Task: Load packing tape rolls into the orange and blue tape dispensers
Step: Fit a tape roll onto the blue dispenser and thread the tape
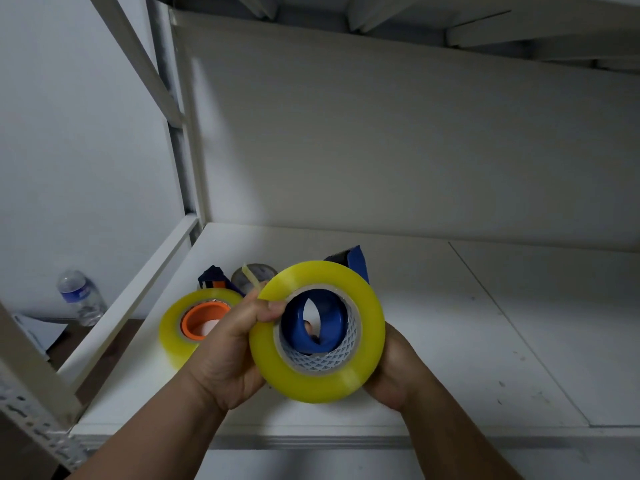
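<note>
I stand at a white metal shelving unit, its flat white shelf board in front of me and a white back panel behind it. Above the board I hold up a thick yellow-tinted roll of clear packing tape; its cardboard core, printed inside with a grey-and-white diamond pattern, sits around the round blue plastic hub of the blue tape dispenser, whose toothed end pokes up behind the roll. My left hand grips the roll's left edge, thumb pressed on its face, with a loose strip of tape end sticking up just above my fingers. My right hand cups the roll from behind and below, fingers curled around it. To the left on the board lies a second yellow tape roll seated on the orange hub of the orange tape dispenser. A clear plastic water bottle with a blue label, its writing too blurred to read, stands on the floor at left.
</note>
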`<state>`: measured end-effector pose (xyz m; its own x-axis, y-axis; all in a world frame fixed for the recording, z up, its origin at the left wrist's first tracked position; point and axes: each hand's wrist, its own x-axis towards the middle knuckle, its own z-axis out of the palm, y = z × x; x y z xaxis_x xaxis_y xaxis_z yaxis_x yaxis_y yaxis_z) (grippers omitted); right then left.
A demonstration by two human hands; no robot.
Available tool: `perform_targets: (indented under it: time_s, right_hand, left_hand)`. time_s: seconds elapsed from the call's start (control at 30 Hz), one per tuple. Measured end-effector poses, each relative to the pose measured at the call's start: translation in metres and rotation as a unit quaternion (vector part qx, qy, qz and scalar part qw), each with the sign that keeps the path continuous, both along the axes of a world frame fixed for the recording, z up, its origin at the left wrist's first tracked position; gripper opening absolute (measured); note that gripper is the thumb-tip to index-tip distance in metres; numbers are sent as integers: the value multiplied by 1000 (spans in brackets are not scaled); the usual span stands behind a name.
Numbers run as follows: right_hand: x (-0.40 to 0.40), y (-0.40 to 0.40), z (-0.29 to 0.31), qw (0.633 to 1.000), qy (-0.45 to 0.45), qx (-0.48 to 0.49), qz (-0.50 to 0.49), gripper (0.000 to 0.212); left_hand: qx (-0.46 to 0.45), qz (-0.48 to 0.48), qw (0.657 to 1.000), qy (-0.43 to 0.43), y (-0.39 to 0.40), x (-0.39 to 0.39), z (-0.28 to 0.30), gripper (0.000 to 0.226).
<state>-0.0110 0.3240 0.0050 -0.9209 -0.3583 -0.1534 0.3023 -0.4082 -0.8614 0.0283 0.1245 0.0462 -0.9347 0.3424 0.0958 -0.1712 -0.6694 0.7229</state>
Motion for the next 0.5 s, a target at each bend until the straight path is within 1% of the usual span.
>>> perform_targets:
  time_s: [0.17, 0.23, 0.3, 0.37, 0.43, 0.5]
  right_hand:
    - [-9, 7, 0, 1000, 17, 25, -7, 37]
    - [-11, 8, -1, 999, 27, 25, -14, 37]
    - [-12, 8, -5, 999, 38, 22, -32, 36]
    - [-12, 7, -9, 996, 56, 26, -62, 34]
    - [-13, 4, -13, 993, 73, 34, -90, 35]
    - [-17, 5, -11, 991, 86, 31, -95, 37]
  left_hand:
    - [-4, -17, 999, 30, 3, 2, 3, 35]
    - [-4, -8, 1000, 30, 5, 0, 2, 45]
    - [8, -9, 999, 31, 7, -1, 2, 45]
    - [24, 4, 1000, 14, 8, -3, 0, 46]
    - [34, 31, 999, -13, 7, -7, -1, 52]
    - [37, 38, 998, -22, 5, -10, 0, 52]
